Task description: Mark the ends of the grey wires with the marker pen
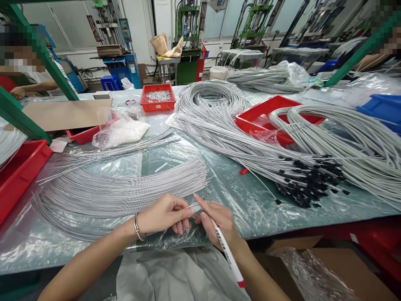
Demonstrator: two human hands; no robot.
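Observation:
My left hand is closed in a pinch on the ends of thin grey cables at the table's near edge. A white marker pen with red ends lies in my right hand, slanting down toward my lap. The fingertips of that hand meet the same cable ends just right of my left fingers; the marker's tip is hidden. Behind my hands a fanned bundle of thin grey cables curves across the plastic-covered table. A metal bracelet circles my left wrist.
Cables with black ends and a thicker coiled bundle lie at right. A red tray of small metal parts stands behind, near a clear bag. Green posts flank the table; a co-worker's arm shows at left.

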